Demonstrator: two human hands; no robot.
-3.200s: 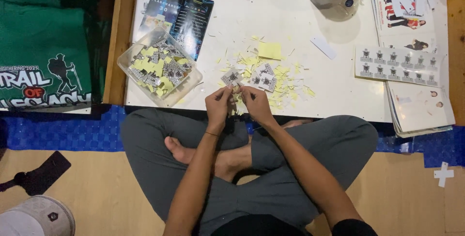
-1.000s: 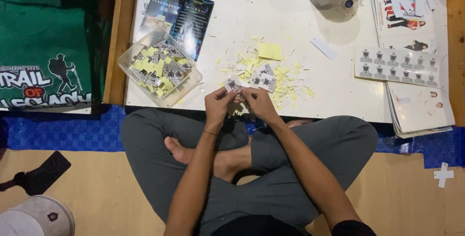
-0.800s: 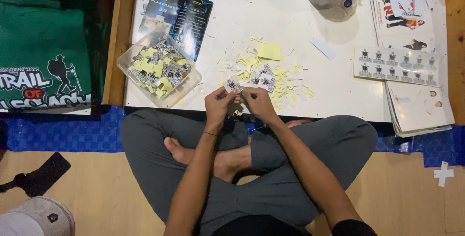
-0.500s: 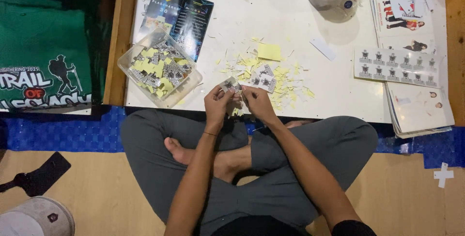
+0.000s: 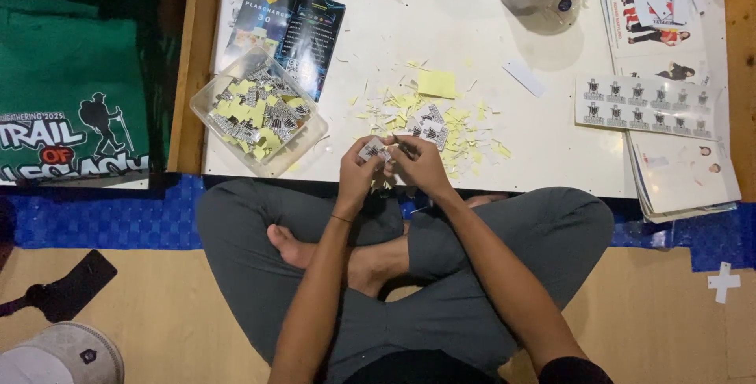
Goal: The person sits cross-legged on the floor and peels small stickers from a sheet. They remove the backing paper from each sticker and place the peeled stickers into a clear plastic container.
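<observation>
small sticker [image 5: 372,148] pinched between left hand [image 5: 358,170], right hand [image 5: 421,165]

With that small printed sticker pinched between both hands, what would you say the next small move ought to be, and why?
Probably drop the small printed sticker into the clear plastic tray. The left hand and right hand pinch it at the table edge; yellow backing scraps lie just beyond, and the tray already holds similar stickers. Whether its backing is off is too small to tell.
</observation>
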